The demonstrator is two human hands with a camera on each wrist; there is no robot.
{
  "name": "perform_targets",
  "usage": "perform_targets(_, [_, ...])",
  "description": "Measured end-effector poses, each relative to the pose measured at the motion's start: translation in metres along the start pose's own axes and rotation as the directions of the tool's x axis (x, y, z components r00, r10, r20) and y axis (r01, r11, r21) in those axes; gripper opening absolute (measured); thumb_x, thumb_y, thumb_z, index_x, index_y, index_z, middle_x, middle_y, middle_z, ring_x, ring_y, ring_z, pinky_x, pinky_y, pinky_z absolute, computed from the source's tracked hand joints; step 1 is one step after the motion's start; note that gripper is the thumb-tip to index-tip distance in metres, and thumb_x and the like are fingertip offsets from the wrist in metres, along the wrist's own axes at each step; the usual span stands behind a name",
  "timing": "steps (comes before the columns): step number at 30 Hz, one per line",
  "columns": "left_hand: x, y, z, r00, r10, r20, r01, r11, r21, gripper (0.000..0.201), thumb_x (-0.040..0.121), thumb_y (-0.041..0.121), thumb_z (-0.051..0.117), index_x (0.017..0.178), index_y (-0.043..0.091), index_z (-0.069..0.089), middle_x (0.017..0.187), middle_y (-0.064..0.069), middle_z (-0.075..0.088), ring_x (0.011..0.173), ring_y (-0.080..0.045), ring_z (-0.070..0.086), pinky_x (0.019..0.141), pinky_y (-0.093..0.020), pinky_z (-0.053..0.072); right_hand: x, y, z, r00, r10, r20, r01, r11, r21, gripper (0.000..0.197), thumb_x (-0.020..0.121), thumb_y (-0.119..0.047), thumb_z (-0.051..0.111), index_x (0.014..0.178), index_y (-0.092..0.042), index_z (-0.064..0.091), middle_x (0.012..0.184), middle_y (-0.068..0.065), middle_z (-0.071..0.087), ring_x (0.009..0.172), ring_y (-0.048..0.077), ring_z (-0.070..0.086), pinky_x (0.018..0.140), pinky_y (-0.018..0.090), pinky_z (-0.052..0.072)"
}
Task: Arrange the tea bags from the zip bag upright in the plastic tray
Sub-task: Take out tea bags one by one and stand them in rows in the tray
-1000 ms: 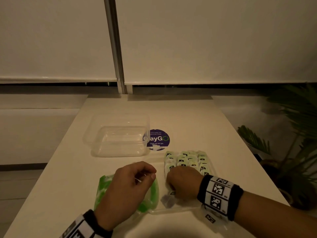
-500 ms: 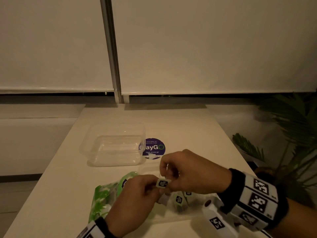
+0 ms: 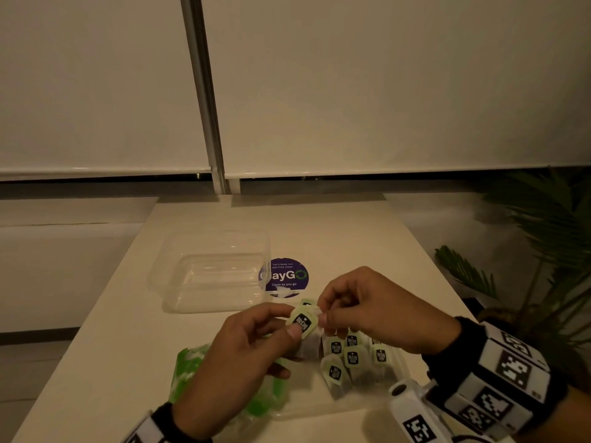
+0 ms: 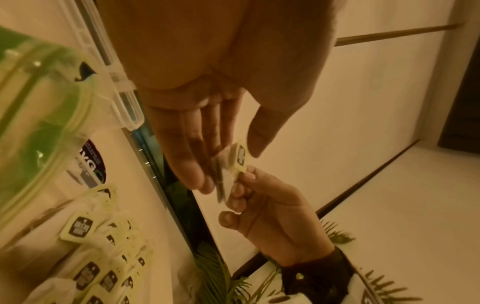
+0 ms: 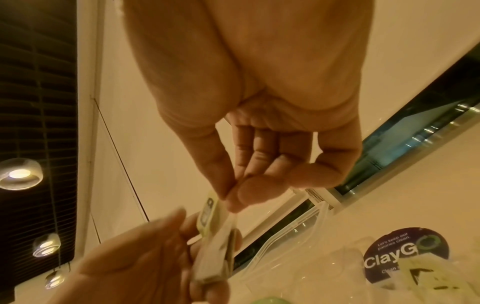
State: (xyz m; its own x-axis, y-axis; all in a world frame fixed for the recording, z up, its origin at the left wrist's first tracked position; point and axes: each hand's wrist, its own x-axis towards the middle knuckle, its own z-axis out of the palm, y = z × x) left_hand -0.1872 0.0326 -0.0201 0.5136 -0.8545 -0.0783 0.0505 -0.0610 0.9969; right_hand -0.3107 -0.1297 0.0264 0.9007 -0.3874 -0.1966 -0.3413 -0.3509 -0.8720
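Both hands risen, left hand [image 3: 243, 353] and right hand [image 3: 377, 310] grip one tea bag [image 3: 303, 321] (above table).

black wristbands [image 3: 447, 350], white blocks with black square markers [image 3: 511, 369]

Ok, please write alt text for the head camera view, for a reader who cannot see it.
Two hands, left hand and right hand, pinch one tea bag together above a zip bag of loose tea bags on a pale table. Behind them stands an empty clear plastic tray, beside a purple sticker.
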Motion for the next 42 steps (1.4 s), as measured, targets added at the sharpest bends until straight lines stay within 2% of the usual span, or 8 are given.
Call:
perform_targets(5, [0.005,-0.002,0.005,0.997,0.077,-0.028,-0.073,0.989,0.126,0.014,0.085,0.008,0.067,0.081,0.017,0.076,0.073,-0.008,0.072,0.064,-0.012,0.065,0.064,-0.033,0.058,-0.001,0.002,0.000,1.000,-0.025,-0.012,0.025,1.000,-0.009,0.003,0.086,-0.008,0.070,0.086,-0.007,0.073,0.070,-0.004,0.068,0.063,0.004,0.060,0.061,0.016,0.046])
perform_targets(14, [0.012,-0.002,0.005,0.995,0.090,-0.041,-0.083,0.986,0.146,0.006,0.082,0.009,0.071,0.081,0.014,0.075,0.072,-0.016,0.069,0.062,-0.018,0.060,0.066,-0.037,0.055,0.003,-0.003,-0.010,0.994,-0.078,0.078,0.079,0.997,-0.008,0.014,0.087,-0.013,0.071,0.102,-0.013,0.073,0.089,0.008,0.075,0.076,0.016,0.068,0.072,0.027,0.055])
perform_targets(17, [0.015,-0.004,0.003,0.995,0.086,-0.050,-0.073,0.975,0.212,0.005,0.080,0.012,0.074,0.083,0.016,0.074,0.075,-0.012,0.071,0.066,-0.019,0.064,0.069,-0.040,0.055,0.014,-0.001,-0.006,0.990,-0.121,0.077,0.133,0.974,-0.185,0.012,0.087,-0.017,0.072,0.098,-0.015,0.076,0.083,0.000,0.075,0.074,0.012,0.068,0.076,0.033,0.056])
perform_targets(22, [0.015,-0.009,-0.007,0.964,0.161,-0.210,-0.081,0.935,0.344,0.018,0.080,0.011,0.074,0.089,0.026,0.071,0.087,0.010,0.074,0.080,-0.001,0.067,0.074,-0.024,0.054,0.046,0.025,0.004,0.997,-0.017,0.077,0.056,0.842,-0.537,0.013,0.086,-0.025,0.072,0.097,-0.017,0.074,0.073,-0.013,0.063,0.062,-0.001,0.055,0.061,0.013,0.041])
perform_targets(25, [0.009,-0.008,-0.013,0.963,0.164,-0.215,-0.080,0.932,0.355,0.013,0.081,0.014,0.073,0.083,0.027,0.073,0.084,0.011,0.074,0.079,0.000,0.067,0.074,-0.023,0.052,0.067,0.048,0.018,0.986,0.096,0.134,0.007,0.789,-0.615,0.019,0.086,-0.023,0.072,0.103,-0.015,0.073,0.087,-0.005,0.068,0.071,0.005,0.055,0.062,0.014,0.039])
perform_targets(30, [-0.001,-0.014,-0.014,0.982,0.137,-0.127,-0.081,0.924,0.374,0.016,0.081,0.012,0.073,0.077,0.027,0.074,0.080,0.013,0.073,0.072,0.002,0.064,0.064,-0.010,0.047,0.084,0.073,0.040,0.973,0.176,0.149,-0.023,0.717,-0.697,0.022,0.086,-0.020,0.072,0.106,-0.012,0.072,0.111,0.005,0.069,0.097,0.021,0.063,0.086,0.031,0.052])
perform_targets(34, [-0.001,-0.023,-0.018,0.984,0.141,-0.108,-0.088,0.915,0.395,0.020,0.081,0.011,0.072,0.076,0.031,0.074,0.080,0.010,0.073,0.078,-0.004,0.067,0.066,-0.012,0.048,0.085,0.080,0.039,0.983,0.174,0.060,-0.063,0.625,-0.778,0.021,0.087,-0.018,0.067,0.108,-0.014,0.069,0.110,0.006,0.068,0.098,0.024,0.064,0.084,0.033,0.053])
perform_targets(42, [-0.002,-0.026,-0.018,0.982,0.159,-0.101,-0.109,0.918,0.381,0.025,0.081,0.011,0.072,0.080,0.037,0.073,0.082,0.007,0.073,0.079,-0.007,0.067,0.071,-0.018,0.052,0.077,0.077,0.033,0.991,0.126,0.046,-0.035,0.575,-0.818,0.019,0.086,-0.006,0.057,0.103,-0.012,0.065,0.107,0.009,0.063,0.095,0.027,0.061,0.078,0.035,0.050])
